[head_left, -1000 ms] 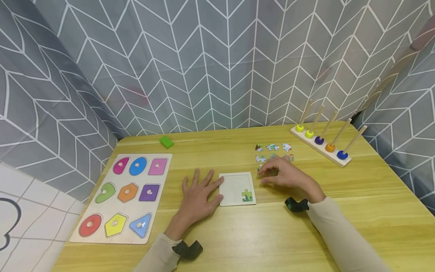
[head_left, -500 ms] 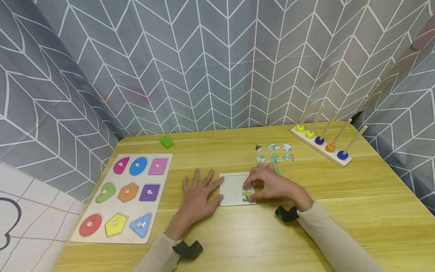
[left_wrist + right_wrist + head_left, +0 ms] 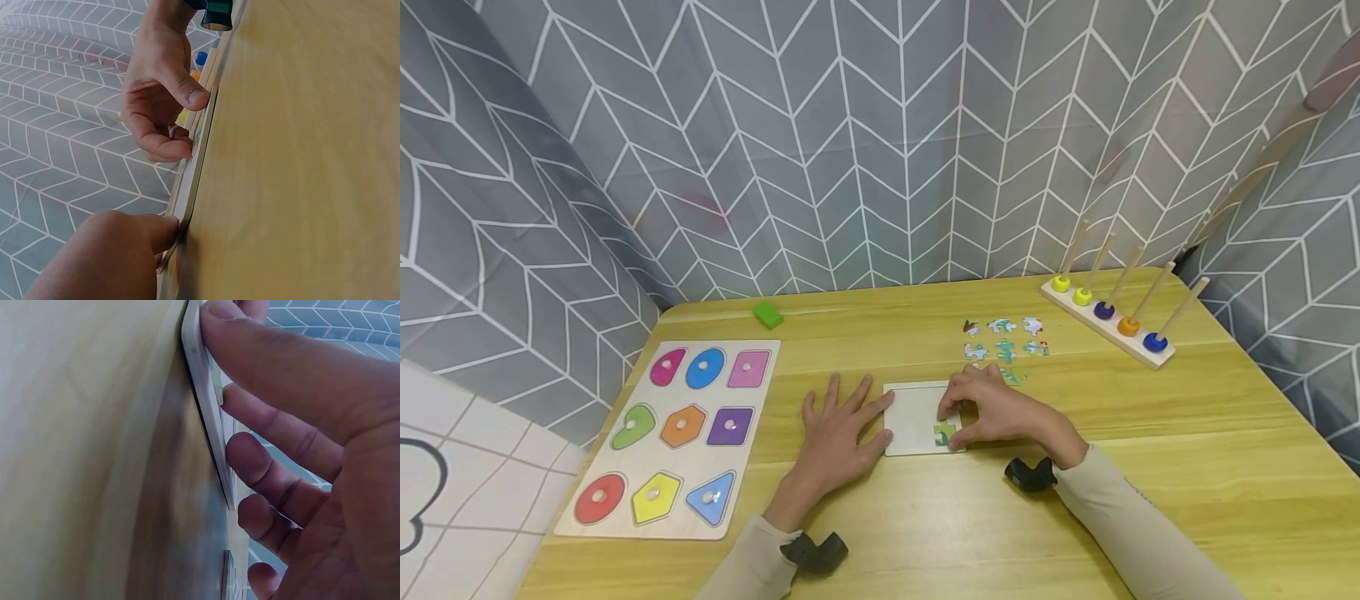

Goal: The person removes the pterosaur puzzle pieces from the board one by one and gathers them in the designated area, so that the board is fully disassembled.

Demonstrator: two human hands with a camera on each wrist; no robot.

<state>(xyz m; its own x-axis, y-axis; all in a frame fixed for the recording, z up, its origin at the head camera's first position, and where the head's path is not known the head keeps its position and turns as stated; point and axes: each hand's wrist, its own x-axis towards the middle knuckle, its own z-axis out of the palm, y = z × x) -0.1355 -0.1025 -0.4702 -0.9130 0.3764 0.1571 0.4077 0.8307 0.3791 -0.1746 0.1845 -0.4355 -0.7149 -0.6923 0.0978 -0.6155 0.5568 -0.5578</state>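
Note:
A square wooden puzzle tray [image 3: 912,417] lies on the table in front of the person. At its lower right corner is a green jigsaw puzzle piece [image 3: 943,434]. The right hand [image 3: 1000,410] pinches this piece, index finger at its upper edge and thumb at its lower right. In the right wrist view the thumb [image 3: 269,369] reaches over the tray's edge, and the other fingers curl beside it. The left hand [image 3: 838,433] rests with fingers spread, its thumb and index fingertip against the tray's left edge.
Several loose jigsaw pieces [image 3: 1006,350] lie in rows behind the right hand, partly hidden by it. A knobbed shape board [image 3: 703,492] lies at left, a green block [image 3: 767,314] at the back. A peg stand with coloured rings [image 3: 1108,325] is at back right.
The right hand has moved left and toward the person, from beside the loose pieces to the green piece in the tray. The left hand has stayed at the tray's left edge.

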